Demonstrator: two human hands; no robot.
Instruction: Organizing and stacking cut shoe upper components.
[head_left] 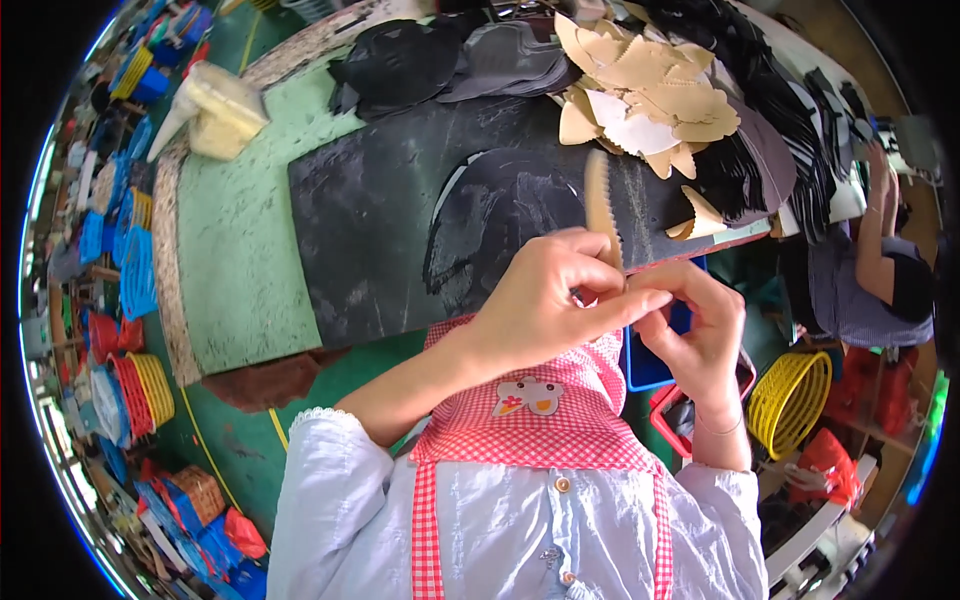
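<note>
My left hand [560, 290] is closed on a tan cut piece with a serrated edge [599, 195], which stands up edge-on from the fingers. Its lower end is hidden behind the hand. My right hand [700, 325] meets the left fingertips, with thumb and forefinger pinched; what lies between them is hidden. Both hands are above the near edge of the table, in front of my red checked apron [530, 430]. Beyond them, a curved black piece [500, 220] lies on a dark mat [345, 240]. A heap of similar tan pieces [650, 90] sits at the far right.
Stacks of black cut pieces [400, 65] line the table's far side. A yellowish block in clear wrap [225, 120] rests on the green tabletop [235, 270] at left. Yellow [790, 400] and blue [645, 365] baskets stand below at right. Another person [880, 280] is at far right.
</note>
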